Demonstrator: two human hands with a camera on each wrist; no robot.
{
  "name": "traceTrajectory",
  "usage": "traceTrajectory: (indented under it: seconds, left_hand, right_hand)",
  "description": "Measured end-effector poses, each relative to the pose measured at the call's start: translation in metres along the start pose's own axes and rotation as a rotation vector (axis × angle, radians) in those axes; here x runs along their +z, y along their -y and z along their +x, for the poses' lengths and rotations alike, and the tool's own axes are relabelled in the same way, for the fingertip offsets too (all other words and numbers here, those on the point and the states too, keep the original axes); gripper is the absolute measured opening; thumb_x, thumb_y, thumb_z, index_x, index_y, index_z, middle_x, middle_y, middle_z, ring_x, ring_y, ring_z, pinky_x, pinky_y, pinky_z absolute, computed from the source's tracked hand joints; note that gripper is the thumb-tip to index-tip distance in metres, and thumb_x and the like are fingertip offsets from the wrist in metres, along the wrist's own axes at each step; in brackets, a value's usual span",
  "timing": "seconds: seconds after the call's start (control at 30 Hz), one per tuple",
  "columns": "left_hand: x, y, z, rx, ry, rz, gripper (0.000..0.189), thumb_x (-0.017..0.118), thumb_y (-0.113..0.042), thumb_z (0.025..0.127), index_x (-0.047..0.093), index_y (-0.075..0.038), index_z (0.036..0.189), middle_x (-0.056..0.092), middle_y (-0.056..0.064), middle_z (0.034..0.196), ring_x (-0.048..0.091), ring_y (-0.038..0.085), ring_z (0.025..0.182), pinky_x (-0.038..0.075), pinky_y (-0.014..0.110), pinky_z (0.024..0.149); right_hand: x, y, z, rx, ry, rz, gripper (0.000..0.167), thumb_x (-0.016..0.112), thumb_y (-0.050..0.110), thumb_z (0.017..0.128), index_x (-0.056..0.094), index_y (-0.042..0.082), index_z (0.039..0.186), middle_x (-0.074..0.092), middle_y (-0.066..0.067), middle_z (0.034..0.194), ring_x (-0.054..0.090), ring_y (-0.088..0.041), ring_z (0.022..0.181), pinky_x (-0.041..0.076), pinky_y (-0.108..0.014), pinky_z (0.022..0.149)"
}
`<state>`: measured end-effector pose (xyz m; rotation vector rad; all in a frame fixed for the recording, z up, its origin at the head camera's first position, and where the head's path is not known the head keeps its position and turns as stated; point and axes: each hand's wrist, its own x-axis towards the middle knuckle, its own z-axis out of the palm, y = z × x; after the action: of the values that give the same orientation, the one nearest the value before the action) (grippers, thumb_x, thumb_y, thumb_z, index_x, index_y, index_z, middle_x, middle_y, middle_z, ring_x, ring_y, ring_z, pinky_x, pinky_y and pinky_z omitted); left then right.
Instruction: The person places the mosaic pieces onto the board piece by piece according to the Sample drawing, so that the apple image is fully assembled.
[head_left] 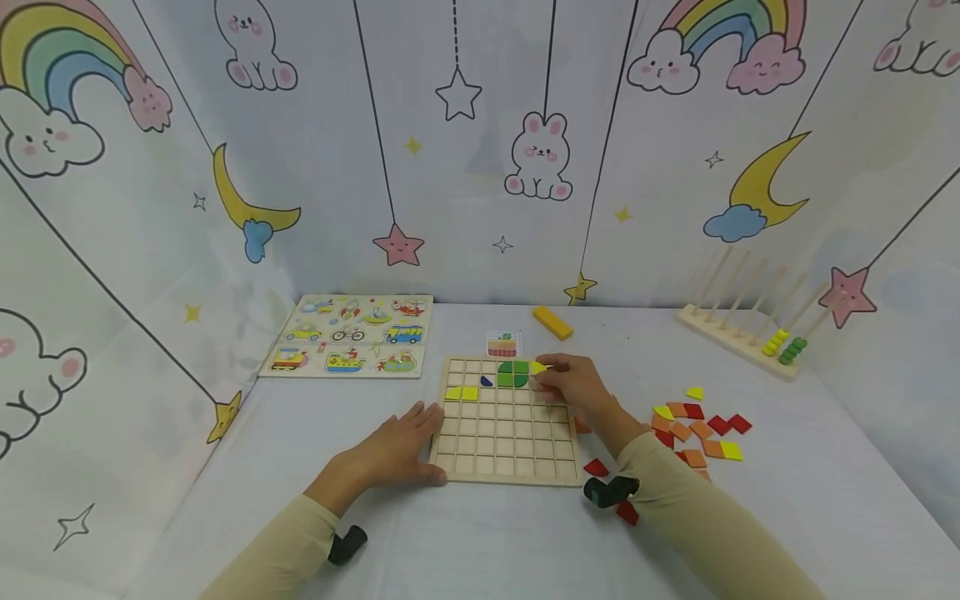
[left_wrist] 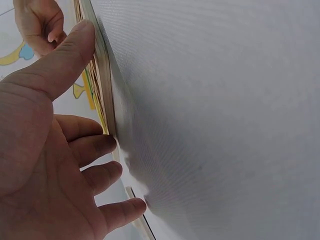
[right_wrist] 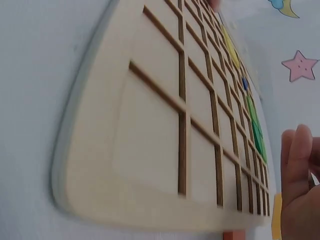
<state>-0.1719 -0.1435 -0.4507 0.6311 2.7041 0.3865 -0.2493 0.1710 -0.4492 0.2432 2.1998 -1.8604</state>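
A wooden grid board [head_left: 506,433] lies flat in front of me. Two green quarter-round tiles [head_left: 513,367] and green squares fill cells near its top, with a small dark blue tile [head_left: 486,381] left of them and two yellow square tiles [head_left: 461,392] at the left edge. My right hand [head_left: 576,385] pinches a yellow tile [head_left: 537,367] over the board's upper right, beside the green ones. Along the board's left side, my left hand [head_left: 397,450] rests with fingers spread, its thumb [left_wrist: 75,50] against the edge in the left wrist view.
Loose red, orange and yellow tiles [head_left: 701,431] are scattered to the right, some near my right forearm. Behind the board are a small picture card [head_left: 504,343] and a yellow block [head_left: 552,322]. A vehicle puzzle [head_left: 348,337] stands back left; a pegged bead rack [head_left: 742,340], back right.
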Motion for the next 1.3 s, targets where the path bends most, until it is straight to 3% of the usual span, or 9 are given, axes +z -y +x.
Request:
traceTrajectory:
  seconds: [0.27,0.53,0.83,1.0,1.3]
  left_hand:
    - [0.001,0.0,0.001,-0.002,0.003,-0.011,0.1,0.08,-0.053,0.083,0.034,-0.009,0.16,0.03,0.005,0.167,0.02,0.03,0.156,0.025,0.06,0.122]
    - [0.002,0.0,0.002,0.001,0.007,-0.005,0.1,0.08,-0.054,0.083,0.033,-0.01,0.16,0.03,0.005,0.167,0.02,0.03,0.156,0.024,0.06,0.122]
    - [0.001,0.001,0.0,0.011,0.0,-0.003,0.101,0.08,-0.054,0.083,0.033,-0.01,0.16,0.03,0.005,0.167,0.02,0.031,0.156,0.026,0.061,0.121]
    - [0.001,0.001,-0.001,0.01,0.0,-0.01,0.101,0.08,-0.054,0.083,0.033,-0.01,0.16,0.03,0.005,0.167,0.021,0.031,0.156,0.026,0.061,0.121]
    - [0.0,0.001,0.0,0.021,-0.009,0.0,0.101,0.079,-0.055,0.083,0.033,-0.009,0.16,0.031,0.006,0.167,0.021,0.032,0.156,0.026,0.061,0.121]
  right_hand:
    - [0.037,-0.001,-0.002,-0.037,0.041,-0.004,0.036,0.068,0.002,0.095,0.064,-0.003,0.13,0.073,-0.016,0.104,0.071,-0.015,0.079,0.06,-0.023,0.067]
    - [0.066,-0.006,-0.004,-0.048,0.062,-0.08,0.03,0.072,0.004,0.093,0.069,-0.001,0.123,0.074,-0.012,0.094,0.069,-0.014,0.07,0.059,-0.023,0.062]
    - [0.077,-0.01,-0.007,-0.166,0.026,-0.296,0.019,0.071,0.005,0.089,0.071,-0.001,0.107,0.071,-0.008,0.074,0.063,-0.014,0.056,0.052,-0.022,0.051]
    - [0.081,-0.009,-0.009,-0.187,-0.009,-0.374,0.014,0.07,0.006,0.09,0.072,0.001,0.103,0.071,-0.004,0.074,0.064,-0.014,0.056,0.052,-0.023,0.051]
    - [0.086,-0.01,-0.007,-0.256,-0.089,-0.561,0.003,0.071,0.01,0.089,0.071,0.007,0.088,0.064,0.001,0.061,0.062,-0.012,0.054,0.048,-0.025,0.054]
